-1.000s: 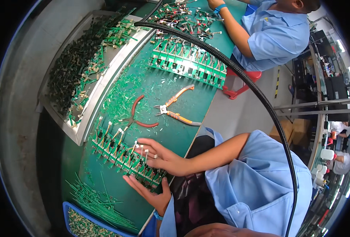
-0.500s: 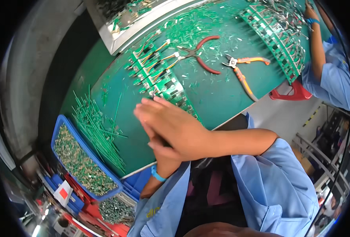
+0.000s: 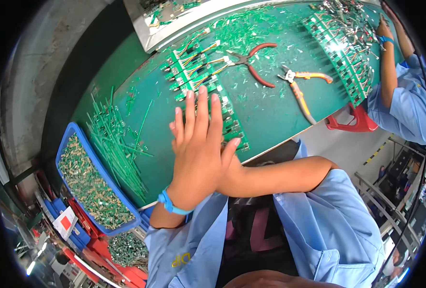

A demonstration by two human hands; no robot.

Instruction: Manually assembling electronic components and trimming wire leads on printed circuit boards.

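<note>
My left hand (image 3: 199, 144), with a blue band (image 3: 170, 204) round its wrist, lies flat on top of my right hand (image 3: 230, 177). Its fingers are stretched out and apart, pointing toward the green circuit board panel (image 3: 230, 117). Most of my right hand is covered, and its fingers are hidden beneath the left. Neither hand visibly holds anything. The panel lies on the green tabletop just beyond the fingertips, with small wired connectors along its far part. Right of it lie red-handled pliers (image 3: 257, 65) and orange-handled side cutters (image 3: 299, 89), both with handles spread.
Thin green strips (image 3: 114, 144) lie in a heap at the left. Beside them stands a blue bin (image 3: 97, 168) of small parts. Green scraps (image 3: 242, 29) cover the far tabletop. Another wired panel (image 3: 340, 57) lies far right, near a co-worker's arm (image 3: 388, 67). A metal-edged tray (image 3: 174, 29) sits at the back.
My hands have swapped over: the right was on top, and now the left covers it. The left fingers have extended toward the panel. The whole view has shifted slightly.
</note>
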